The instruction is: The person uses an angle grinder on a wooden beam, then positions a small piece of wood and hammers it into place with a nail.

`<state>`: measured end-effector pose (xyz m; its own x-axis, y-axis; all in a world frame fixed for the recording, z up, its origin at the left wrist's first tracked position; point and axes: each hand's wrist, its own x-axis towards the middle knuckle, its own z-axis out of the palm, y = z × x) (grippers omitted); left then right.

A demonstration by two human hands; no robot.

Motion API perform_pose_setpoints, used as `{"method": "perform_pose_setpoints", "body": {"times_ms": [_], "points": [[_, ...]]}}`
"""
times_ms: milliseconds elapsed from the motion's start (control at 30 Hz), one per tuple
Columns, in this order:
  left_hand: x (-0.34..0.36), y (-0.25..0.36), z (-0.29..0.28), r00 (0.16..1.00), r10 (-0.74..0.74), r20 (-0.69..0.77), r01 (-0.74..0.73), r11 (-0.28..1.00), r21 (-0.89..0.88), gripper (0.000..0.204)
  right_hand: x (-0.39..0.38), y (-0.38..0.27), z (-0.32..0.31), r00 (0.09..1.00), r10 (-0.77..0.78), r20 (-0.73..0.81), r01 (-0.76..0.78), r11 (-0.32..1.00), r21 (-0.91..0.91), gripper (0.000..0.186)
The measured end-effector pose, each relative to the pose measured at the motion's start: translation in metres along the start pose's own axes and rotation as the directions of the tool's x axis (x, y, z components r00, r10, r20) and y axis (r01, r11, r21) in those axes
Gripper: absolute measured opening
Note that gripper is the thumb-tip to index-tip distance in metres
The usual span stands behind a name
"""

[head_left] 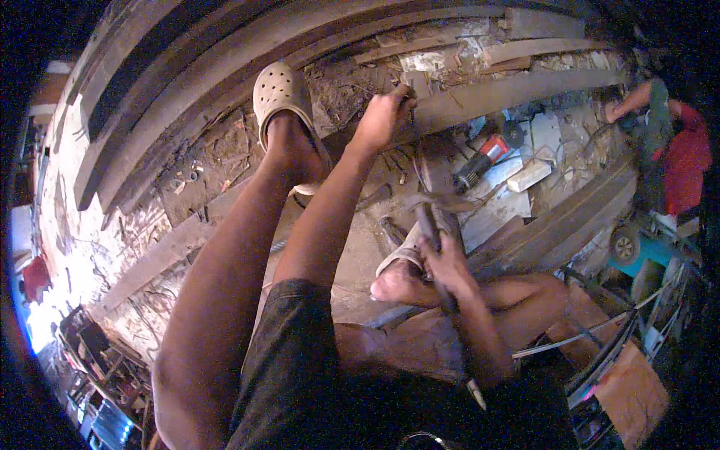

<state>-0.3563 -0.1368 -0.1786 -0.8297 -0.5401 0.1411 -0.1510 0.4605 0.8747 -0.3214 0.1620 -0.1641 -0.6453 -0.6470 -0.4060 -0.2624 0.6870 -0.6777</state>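
Whole scene is running dim; blue-white glare (34,330) is coming in from far left, clipping and washing out the pale, debris-strewn ground (71,247) beside it. Light is falling off toward the right rim. Dark cloth shorts (300,352) are sinking into shadow, losing detail. Fisheye is bending the long grey-brown wooden planks (217,64); corners are going black. Grain is speckling dark zones; fine detail is smearing.
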Motion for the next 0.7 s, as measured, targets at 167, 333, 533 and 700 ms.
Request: {"method": "perform_pose_setpoints", "body": {"times_ms": [167, 333, 533, 700], "points": [[0.006, 0.015, 0.009, 0.998, 0.028, 0.063, -0.029, 1.000, 0.010, 0.041, 0.050, -0.089, -0.121, 0.977, 0.213, -0.027, -0.214, 0.960, -0.183, 0.062], [-0.004, 0.003, 0.012, 0.994, -0.098, 0.037, 0.102, 0.986, -0.132, 0.025, 0.094, -0.209, -0.171, 0.986, -0.161, -0.032, 0.149, 0.961, -0.235, 0.050], [-0.001, 0.001, 0.021, 0.998, 0.002, 0.061, 0.004, 0.996, -0.092, 0.019, 0.138, -0.198, -0.154, 0.922, -0.376, 0.089, 0.330, 0.648, -0.686, 0.044], [-0.033, -0.055, 0.057, 0.996, -0.061, 0.058, 0.061, 0.998, -0.006, 0.030, 0.134, -0.203, -0.160, 0.941, -0.143, 0.307, 0.313, 0.715, -0.625, 0.045]]}}
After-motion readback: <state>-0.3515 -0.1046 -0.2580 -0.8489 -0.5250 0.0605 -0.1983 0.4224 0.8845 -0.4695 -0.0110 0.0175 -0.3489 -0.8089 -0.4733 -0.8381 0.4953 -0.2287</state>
